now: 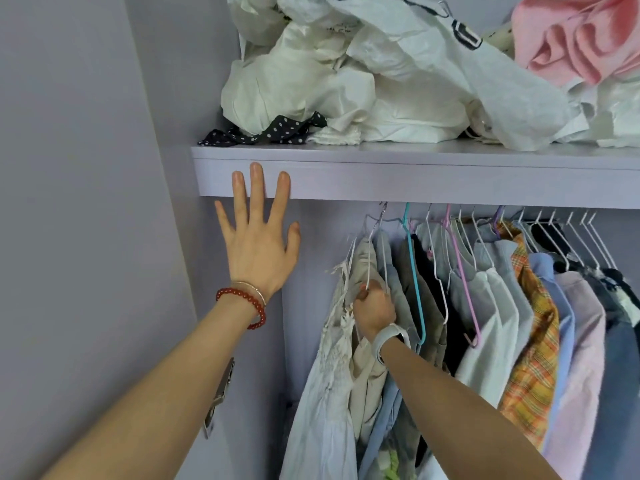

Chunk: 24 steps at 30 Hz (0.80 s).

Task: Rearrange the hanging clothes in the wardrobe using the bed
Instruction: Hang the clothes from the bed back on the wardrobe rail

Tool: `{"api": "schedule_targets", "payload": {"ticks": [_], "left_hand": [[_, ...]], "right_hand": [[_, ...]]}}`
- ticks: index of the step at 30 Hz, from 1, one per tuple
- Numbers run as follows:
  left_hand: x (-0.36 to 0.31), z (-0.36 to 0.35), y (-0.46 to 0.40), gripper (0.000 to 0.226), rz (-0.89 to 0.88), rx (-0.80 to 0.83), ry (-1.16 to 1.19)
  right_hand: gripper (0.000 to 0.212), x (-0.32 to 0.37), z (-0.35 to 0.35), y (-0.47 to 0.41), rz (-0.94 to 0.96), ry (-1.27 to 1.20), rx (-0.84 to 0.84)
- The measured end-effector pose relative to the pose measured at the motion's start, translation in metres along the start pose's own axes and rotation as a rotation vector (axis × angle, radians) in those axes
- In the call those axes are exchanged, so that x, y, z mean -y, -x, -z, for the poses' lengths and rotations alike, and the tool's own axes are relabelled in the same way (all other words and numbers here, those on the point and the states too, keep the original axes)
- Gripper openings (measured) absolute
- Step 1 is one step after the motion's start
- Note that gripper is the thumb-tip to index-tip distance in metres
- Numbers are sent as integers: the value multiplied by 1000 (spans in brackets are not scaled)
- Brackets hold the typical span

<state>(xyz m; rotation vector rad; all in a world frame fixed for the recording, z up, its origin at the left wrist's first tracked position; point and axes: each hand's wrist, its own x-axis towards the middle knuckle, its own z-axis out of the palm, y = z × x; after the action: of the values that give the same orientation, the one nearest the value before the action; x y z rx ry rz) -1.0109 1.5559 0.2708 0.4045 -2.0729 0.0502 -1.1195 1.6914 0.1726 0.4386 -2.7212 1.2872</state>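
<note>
Left hand (258,237) raised flat, fingers straight and spread, tips against the front edge of the wardrobe shelf (415,178). A red bead bracelet (244,304) and a thin bangle sit on that wrist.

Right hand (374,308) reaches into the hanging clothes (485,306), fingers curled tight around the wires of white hangers (372,254) at the left end of the row. A pale watch band (391,336) on the wrist. The gripped hangers carry a beige garment (363,341) and a white lacy dress (329,358) (which hanger belongs to which, cannot tell).

Clothes hang below the shelf, packed close: a teal hanger (414,271), a pink hanger (462,271), then white shirts, an orange plaid shirt (533,341), light blue and pale pink shirts, dark items at far right. The rail itself is mostly hidden behind the shelf edge.

On top of the shelf: crumpled white bags (346,81), a black polka-dot cloth (263,131) lying at the front, pink fabric (571,39) at upper right. A metal hinge (220,396) shows on the lavender panel at lower left.
</note>
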Motion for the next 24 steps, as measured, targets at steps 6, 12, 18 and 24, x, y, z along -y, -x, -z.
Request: {"api": "schedule_targets", "payload": {"ticks": [6,12,18,24], "left_hand": [[-1,-3,0,68,-1,-14,-1],[0,-5,-1,69,-2,-38,-7],[0,-10,-1,69,1,-73,3],[1,-13,-3,68,-5,-94,6]], "right_hand": [[27,-8,-9,17,95,-8,-102],[26,14,2,-5,166,-78,-198],[29,24,-3,-36,72,-15,-184],[36,17,-7,-42,28,104,-65]]}}
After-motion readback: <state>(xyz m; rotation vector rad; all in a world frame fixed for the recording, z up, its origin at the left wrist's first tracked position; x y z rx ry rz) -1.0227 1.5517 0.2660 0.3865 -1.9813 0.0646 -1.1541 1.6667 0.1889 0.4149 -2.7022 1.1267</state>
